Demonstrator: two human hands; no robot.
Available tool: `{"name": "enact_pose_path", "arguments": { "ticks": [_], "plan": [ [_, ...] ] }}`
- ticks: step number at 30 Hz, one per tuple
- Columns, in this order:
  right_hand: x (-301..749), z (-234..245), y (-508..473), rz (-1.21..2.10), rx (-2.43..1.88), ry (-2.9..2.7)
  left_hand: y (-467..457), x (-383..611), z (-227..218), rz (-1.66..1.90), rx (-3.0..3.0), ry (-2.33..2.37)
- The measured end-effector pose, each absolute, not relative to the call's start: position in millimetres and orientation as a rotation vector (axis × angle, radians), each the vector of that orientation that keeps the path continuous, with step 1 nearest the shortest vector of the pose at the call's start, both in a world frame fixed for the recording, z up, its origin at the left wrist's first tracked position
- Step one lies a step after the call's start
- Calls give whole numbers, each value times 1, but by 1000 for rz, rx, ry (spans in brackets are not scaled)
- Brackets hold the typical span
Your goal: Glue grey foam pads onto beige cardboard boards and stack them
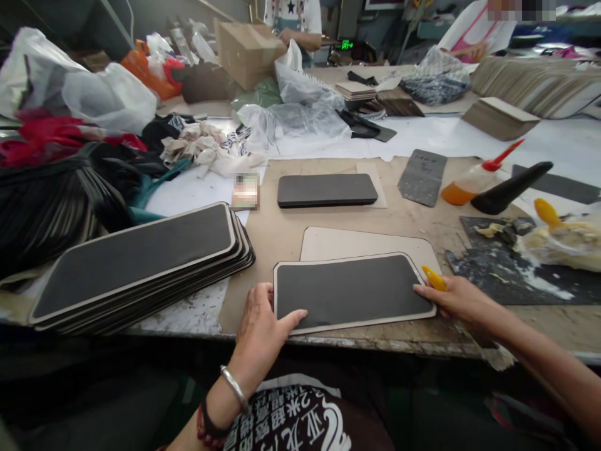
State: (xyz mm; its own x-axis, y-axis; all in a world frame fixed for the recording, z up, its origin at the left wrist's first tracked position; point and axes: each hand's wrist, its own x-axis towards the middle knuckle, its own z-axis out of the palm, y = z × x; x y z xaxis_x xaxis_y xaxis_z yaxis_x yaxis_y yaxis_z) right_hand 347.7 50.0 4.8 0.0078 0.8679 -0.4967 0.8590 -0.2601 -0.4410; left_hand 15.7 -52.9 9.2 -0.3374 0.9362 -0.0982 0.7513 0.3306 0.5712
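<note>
Left hand (261, 326) at the near table edge, laid open and flat, thumb on top of the black rounded-rectangle panel with pale border (350, 291), fingers at its left near corner; not clenched on anything; right hand (457, 299) closed around a small yellow plastic tool (434, 277), only the tip showing past the fingers, fingertips touching the panel's right edge; the panel lies flat on the worn brown workbench (277, 232), right in front of the person, between both hands, its near edge almost at the bench edge; its far part overlaps a beige rounded card sheet (361, 243) just behind it.

Left of the panel, near but apart: a fanned stack of same-looking black panels (136, 263), angled; right of it: a dark glue-smeared mat (539, 282) with pale lumps on it.

Mid table: a smaller black rounded pad (326, 190) on a beige sheet; a grey flat piece (422, 177) to its right; an orange squeeze bottle with red nozzle (469, 185) lying tilted; a black tapered object (509, 186) just beside the bottle.

Far: crumpled clear plastic bags (300, 113); a brown cardboard box (246, 53); a stack of brown boards (500, 117); another person's torso and arm (295, 25) behind the box.
</note>
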Motion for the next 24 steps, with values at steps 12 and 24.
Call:
{"name": "enact_pose_path", "arguments": {
  "ticks": [12,24],
  "plan": [
    [349,3,52,1069,-2294,-1980,-79,32,-22,356,2642,1391],
    [349,3,48,1118,-2207,-1887,-62,11,-2,1085,1005,1841]
  ]
}}
